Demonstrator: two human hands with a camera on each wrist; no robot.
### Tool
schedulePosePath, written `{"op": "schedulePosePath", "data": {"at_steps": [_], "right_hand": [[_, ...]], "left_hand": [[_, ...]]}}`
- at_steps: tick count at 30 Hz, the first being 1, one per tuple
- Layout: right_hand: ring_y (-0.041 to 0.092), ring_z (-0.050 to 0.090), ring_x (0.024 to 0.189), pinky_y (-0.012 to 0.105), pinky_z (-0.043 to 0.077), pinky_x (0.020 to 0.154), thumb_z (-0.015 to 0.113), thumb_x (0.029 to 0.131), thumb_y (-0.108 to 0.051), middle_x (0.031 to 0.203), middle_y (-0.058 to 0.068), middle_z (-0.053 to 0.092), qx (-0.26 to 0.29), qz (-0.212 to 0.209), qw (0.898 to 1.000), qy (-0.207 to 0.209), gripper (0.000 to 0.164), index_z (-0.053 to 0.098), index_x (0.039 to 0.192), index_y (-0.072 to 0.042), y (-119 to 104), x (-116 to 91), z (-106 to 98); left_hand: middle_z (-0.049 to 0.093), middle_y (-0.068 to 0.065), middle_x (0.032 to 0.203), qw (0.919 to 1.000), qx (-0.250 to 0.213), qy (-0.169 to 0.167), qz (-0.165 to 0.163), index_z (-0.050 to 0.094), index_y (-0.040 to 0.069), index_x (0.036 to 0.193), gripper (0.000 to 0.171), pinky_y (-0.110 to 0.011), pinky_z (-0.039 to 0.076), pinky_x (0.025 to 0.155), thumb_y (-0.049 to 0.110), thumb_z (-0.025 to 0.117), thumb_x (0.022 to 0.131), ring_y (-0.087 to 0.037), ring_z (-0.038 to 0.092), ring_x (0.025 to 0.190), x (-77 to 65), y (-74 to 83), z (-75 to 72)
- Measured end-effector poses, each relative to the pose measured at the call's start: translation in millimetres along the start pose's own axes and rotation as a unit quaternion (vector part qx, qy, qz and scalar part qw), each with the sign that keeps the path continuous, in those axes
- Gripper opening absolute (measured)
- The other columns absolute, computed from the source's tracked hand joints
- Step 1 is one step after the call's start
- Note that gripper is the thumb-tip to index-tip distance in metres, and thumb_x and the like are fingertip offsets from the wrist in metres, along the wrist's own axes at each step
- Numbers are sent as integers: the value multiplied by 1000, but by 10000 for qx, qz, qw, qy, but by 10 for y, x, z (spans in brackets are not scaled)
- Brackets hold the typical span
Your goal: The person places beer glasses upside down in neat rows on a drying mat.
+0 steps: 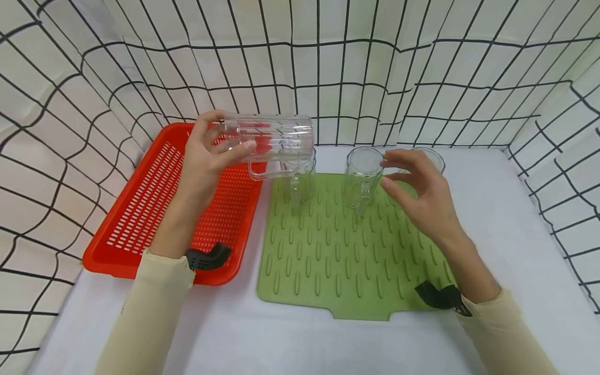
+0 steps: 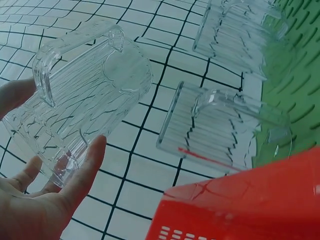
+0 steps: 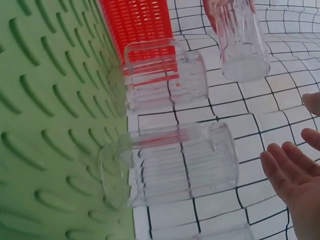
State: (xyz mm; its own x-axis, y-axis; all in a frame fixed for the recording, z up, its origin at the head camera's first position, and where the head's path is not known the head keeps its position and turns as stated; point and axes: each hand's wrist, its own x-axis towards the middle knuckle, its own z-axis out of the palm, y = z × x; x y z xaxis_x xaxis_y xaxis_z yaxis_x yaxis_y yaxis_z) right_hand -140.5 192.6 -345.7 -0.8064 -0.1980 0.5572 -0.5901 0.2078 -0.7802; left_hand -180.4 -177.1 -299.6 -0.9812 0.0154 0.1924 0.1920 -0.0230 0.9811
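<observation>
My left hand [image 1: 203, 153] grips a clear glass mug [image 1: 281, 136] near one end. The mug lies sideways in the air, its handle pointing down in the head view. Below and behind it, a second clear mug [image 1: 304, 183] stands on the green drying mat [image 1: 328, 265]. A third mug [image 1: 362, 179] stands at the middle of the mat's far side. My right hand [image 1: 424, 195] is just right of this mug, fingers loosely bent and holding nothing; the right wrist view shows a gap between hand [image 3: 300, 185] and mug [image 3: 185, 165]. Another mug [image 1: 436, 158] is partly hidden behind my right hand.
A red perforated basket [image 1: 239, 245] stands left of the mat, under my left forearm. White cloth [image 1: 262, 338] covers the table. A white curtain with black grid lines [image 1: 337, 67] encloses the back and both sides.
</observation>
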Motion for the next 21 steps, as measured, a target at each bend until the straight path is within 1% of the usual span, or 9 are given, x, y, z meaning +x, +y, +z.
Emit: {"op": "schedulePosePath", "data": {"at_steps": [4,7,12,15,21], "right_hand": [[16,65,124,23,56,101,67,93,12,137,0,62,151,1,9998,-101,49,55,140,5,-38,78,70],[16,64,127,24,56,102,68,94,8,139,1,61,241,108,9994,-201,51,54,142,2,-74,138,119],[19,61,133,24,56,104,70,96,2,146,7,57,477,547,9969,-309,54,52,146,-5,-131,240,188],[23,58,138,25,55,107,71,95,0,151,10,52,612,777,9943,-389,59,49,150,-7,-156,297,226],[26,49,146,28,53,111,70,94,2,160,4,44,894,1064,9880,-669,72,41,158,-13,-168,369,287]], "left_hand": [[59,-8,129,9999,-62,-128,-29,49,20,133,53,-22,62,87,11,77,89,-22,69,113,4,-15,83],[61,-7,128,9997,-120,-222,-3,50,19,133,53,-24,62,88,10,77,89,-23,69,112,-2,-25,142],[61,-9,131,9991,-112,-414,-52,49,20,135,54,-23,62,89,9,75,90,-25,69,116,-31,-43,247],[60,-11,134,9985,-122,-527,-89,48,20,136,55,-24,61,90,9,75,90,-27,67,118,-45,-48,308],[60,-8,137,9974,-48,-706,-119,49,21,136,55,-28,60,97,10,76,89,-27,65,125,-69,-49,401]]}}
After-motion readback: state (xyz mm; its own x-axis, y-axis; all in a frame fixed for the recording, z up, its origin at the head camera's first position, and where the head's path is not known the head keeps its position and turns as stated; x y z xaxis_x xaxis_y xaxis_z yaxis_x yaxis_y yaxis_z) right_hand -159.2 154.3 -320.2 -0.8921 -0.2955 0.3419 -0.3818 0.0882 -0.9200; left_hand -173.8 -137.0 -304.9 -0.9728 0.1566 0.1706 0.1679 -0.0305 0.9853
